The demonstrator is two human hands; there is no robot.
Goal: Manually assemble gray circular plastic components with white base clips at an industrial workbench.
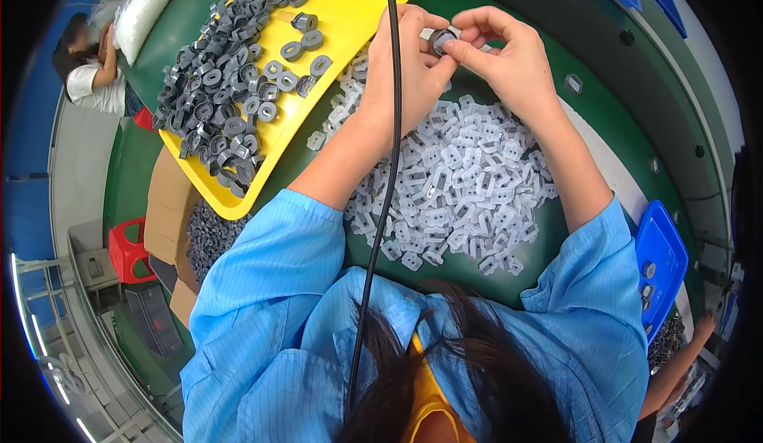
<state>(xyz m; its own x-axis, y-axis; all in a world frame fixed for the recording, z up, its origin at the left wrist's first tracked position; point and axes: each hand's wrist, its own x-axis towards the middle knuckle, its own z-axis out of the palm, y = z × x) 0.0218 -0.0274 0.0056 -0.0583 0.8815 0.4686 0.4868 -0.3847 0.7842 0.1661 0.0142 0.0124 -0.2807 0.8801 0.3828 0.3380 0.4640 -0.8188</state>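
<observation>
Between my two hands, above the green table (509, 288), is a small dark grey oval plastic part (438, 39). My left hand (413, 65) pinches it from the left. My right hand (509, 58) closes on it from the right, thumb pressed against its face; a paler bit shows under the thumb, too small to name. Below my hands lies a heap of small translucent white plastic pieces (445, 181). To the left, a yellow tray (278, 145) carries many loose dark grey oval parts (230, 85) like the one I hold.
A cardboard box (168, 205) of dark parts stands below the yellow tray. A blue tray (664, 244) with a few parts is at the right. A black cable (395, 109) hangs across the view. Another person (91, 65) sits far left; another person's arm (683, 363) shows lower right.
</observation>
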